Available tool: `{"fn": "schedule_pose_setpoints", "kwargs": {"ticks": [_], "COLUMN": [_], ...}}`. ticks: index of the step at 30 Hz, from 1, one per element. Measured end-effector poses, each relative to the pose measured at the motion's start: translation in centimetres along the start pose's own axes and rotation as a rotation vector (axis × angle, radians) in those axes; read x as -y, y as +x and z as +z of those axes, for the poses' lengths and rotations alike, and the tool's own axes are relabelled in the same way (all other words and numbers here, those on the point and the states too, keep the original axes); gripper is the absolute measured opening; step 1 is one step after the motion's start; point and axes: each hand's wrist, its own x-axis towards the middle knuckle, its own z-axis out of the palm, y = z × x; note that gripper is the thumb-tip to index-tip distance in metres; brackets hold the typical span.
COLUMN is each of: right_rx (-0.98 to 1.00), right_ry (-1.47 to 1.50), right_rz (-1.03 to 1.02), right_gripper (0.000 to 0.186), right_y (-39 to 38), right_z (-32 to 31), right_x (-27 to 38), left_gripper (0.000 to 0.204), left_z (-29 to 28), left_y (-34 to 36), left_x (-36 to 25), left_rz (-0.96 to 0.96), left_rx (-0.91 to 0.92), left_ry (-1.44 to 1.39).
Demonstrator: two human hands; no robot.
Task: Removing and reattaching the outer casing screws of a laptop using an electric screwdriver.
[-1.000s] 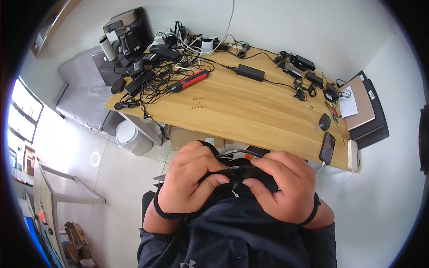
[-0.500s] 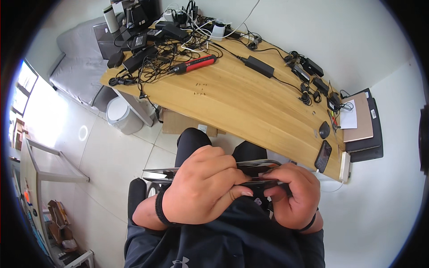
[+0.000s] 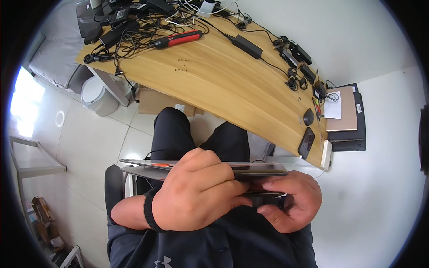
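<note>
While the left hand [image 3: 196,192] wraps its fingers shut over a thin dark laptop [image 3: 250,169] held flat above the lap, short of the desk [image 3: 223,85], the right hand [image 3: 290,201] pinches a small dark part beneath it, seemingly mid-fitting, which likely needs steady alignment next.

Light wooden desk [image 3: 214,85], red-black tool [image 3: 176,39]

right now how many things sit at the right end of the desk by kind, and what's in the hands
mouse: 1
phone: 1
laptops, stacked: 2
white bar at the desk edge: 1
flat dark device held by left hand and right hand, seen edge-on: 1
total: 6
</note>
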Motion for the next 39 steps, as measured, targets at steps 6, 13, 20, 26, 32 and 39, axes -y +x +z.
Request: {"fn": "schedule_pose_setpoints", "kwargs": {"ticks": [6,13,20,26,32,39], "right_rx": [0.116,0.058,0.008,0.058,0.050,-0.076], "right_ry": [-0.079,-0.142,-0.211,-0.046,0.013,0.035], "right_rz": [0.024,0.072,0.014,-0.015,0.006,-0.097], "right_gripper": [0.027,0.021,0.019,0.034,0.043,0.041], "right_y": [-0.2,-0.6,-0.5,-0.2,-0.5,0.6], "right_z": [-0.3,0.4,1.0,0.7,0.7,2.9], "right_x": [0.3,0.9,0.8,0.3,0.0,-0.4], "left_gripper": [0.035,0.034,0.032,0.034,0.037,0.046], "left_z": [1.5,1.9,2.1,-0.1,-2.8,-3.2], "left_y": [-0.3,-0.6,-0.8,-1.0,-0.9,-0.2], "left_x": [-0.6,-0.6,-0.4,-0.3,0.1,-2.0], "left_rz": [0.025,0.018,0.059,0.064,0.071,0.029], "left_rx": [-0.034,-0.034,-0.015,-0.028,0.012,0.069], "left_ry": [-0.012,0.008,0.044,0.060,0.149,0.347]}}
